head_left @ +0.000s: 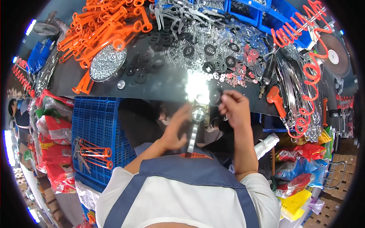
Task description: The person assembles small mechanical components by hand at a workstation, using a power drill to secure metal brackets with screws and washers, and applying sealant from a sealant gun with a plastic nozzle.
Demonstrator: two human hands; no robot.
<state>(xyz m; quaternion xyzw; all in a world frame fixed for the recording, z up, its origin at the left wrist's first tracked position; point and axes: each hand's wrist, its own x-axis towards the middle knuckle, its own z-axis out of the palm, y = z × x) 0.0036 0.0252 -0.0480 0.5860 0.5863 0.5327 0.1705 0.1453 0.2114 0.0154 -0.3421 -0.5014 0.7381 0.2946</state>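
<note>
We gripped a flat metal tool [194, 137] in our left hand [176, 129] at the near edge of the dark bench [159, 81], its round head up. Our right hand [232, 106] pinched something too small to identify just beside that head. Black washers [197, 53] and orange handles [102, 28] lay beyond.

Dark glossy workbench [159, 81], crowded. Far left: heap of orange plastic handles [104, 26], beside it a round dish of small silver screws [108, 62]. Middle: black rubber rings [188, 51] scattered among shiny metal springs and washers, small red washers [251, 57] further right. Orange-handled tool [276, 99] at right edge. Blue plastic bins [251, 13] along the back.
</note>
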